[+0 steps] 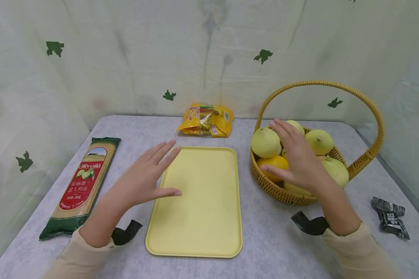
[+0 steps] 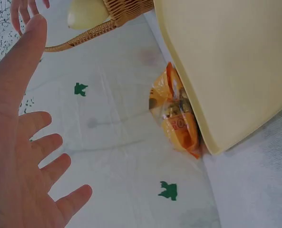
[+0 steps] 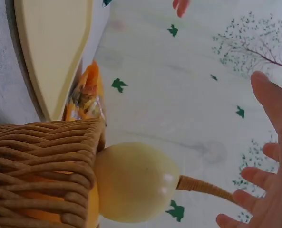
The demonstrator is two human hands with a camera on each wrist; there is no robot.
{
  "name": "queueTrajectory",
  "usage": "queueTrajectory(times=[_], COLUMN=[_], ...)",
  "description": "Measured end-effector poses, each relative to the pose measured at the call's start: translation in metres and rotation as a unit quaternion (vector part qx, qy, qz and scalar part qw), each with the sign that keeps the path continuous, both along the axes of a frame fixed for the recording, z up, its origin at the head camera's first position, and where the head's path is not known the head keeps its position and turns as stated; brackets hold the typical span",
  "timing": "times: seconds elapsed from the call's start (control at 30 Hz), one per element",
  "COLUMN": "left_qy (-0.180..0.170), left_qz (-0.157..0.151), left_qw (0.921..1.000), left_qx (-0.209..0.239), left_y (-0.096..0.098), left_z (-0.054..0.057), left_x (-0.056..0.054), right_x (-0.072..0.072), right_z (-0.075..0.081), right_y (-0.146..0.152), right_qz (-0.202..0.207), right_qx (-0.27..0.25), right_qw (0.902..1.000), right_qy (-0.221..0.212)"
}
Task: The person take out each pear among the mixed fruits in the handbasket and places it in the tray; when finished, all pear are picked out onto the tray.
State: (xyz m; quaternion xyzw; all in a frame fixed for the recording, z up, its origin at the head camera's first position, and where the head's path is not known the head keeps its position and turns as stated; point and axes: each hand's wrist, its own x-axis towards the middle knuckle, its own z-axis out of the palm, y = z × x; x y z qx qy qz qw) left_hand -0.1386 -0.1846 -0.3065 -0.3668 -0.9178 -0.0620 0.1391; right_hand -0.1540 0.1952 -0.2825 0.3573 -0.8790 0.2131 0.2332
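Note:
My left hand (image 1: 139, 180) hovers over the left edge of a pale yellow tray (image 1: 204, 205), fingers straight and thumb spread. The left wrist view shows that palm (image 2: 10, 166) with nothing in it. On the right, my other hand (image 1: 305, 164) is raised above a wicker basket (image 1: 270, 188) and hides part of its contents. Its fingers are extended and hold nothing, as the right wrist view shows. In the basket lie several pale green-yellow round fruits (image 1: 265, 142) and an orange one (image 1: 274, 164) near the left rim.
A long pack of spaghetti (image 1: 82, 178) lies at the left of the table. Behind the tray sits a yellow snack bag (image 1: 207, 120). A small black packet (image 1: 391, 219) is at the right. The basket's tall handle (image 1: 317, 83) arches upward; a patterned curtain (image 1: 143, 58) hangs behind.

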Motion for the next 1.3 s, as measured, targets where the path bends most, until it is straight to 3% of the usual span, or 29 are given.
queueTrajectory(times=[0.17,0.4,0.67,0.9,1.3], left_qy=[-0.047,-0.116,-0.207,-0.261,-0.32], left_qz=[0.022,0.057,0.1,0.102,0.102], left_qw=[0.9978,0.9886,0.9691,0.9526,0.932], left_qx=[0.042,0.078,0.089,0.117,0.136], left_y=[-0.006,-0.014,-0.023,-0.032,-0.04], left_z=[-0.013,-0.03,-0.042,-0.052,-0.07], left_x=[-0.001,-0.002,-0.007,-0.013,-0.019], right_x=[-0.012,-0.022,-0.029,-0.032,-0.036], right_z=[-0.011,-0.023,-0.032,-0.037,-0.042], right_y=[0.0,0.002,0.003,0.005,0.006], right_qz=[0.008,-0.001,-0.015,-0.034,-0.042], right_qx=[-0.048,-0.076,-0.09,-0.088,-0.11], right_qw=[0.9987,0.9964,0.9943,0.9913,0.9816], right_qy=[-0.013,-0.038,-0.056,-0.092,-0.15])
